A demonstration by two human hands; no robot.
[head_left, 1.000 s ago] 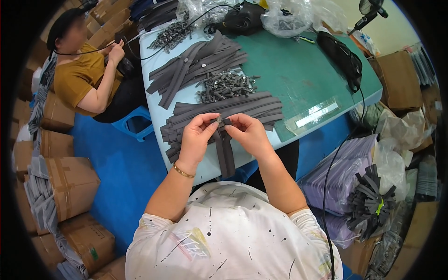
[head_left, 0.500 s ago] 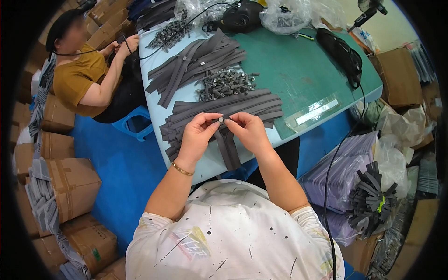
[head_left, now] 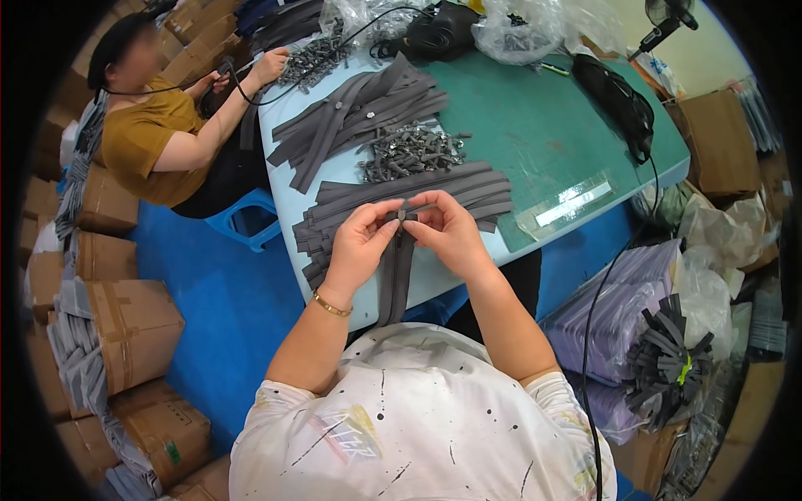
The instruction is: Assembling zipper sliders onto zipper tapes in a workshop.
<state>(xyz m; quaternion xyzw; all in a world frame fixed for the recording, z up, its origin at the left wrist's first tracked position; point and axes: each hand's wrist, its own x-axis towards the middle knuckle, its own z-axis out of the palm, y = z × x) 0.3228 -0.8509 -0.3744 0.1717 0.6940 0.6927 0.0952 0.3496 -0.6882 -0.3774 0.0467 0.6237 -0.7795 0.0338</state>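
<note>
L hand (head_left: 357, 250) & R hand (head_left: 455, 238) both pinching, thumb to fingertips, top end of dk grey strip (head_left: 395, 280) w/ small metal pc (head_left: 402, 215) between them; strip hangs twd 6 o'clock. Strip pile (head_left: 451, 185) under/beyond hands, 12 o'clock; heap of bits (head_left: 413, 154) past it on tbl (head_left: 535, 125). Co-worker (head_left: 163, 142) approx 10 o'clock.

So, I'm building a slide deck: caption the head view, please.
Left hand and right hand hold a grey strip at a table of similar strips.
</note>
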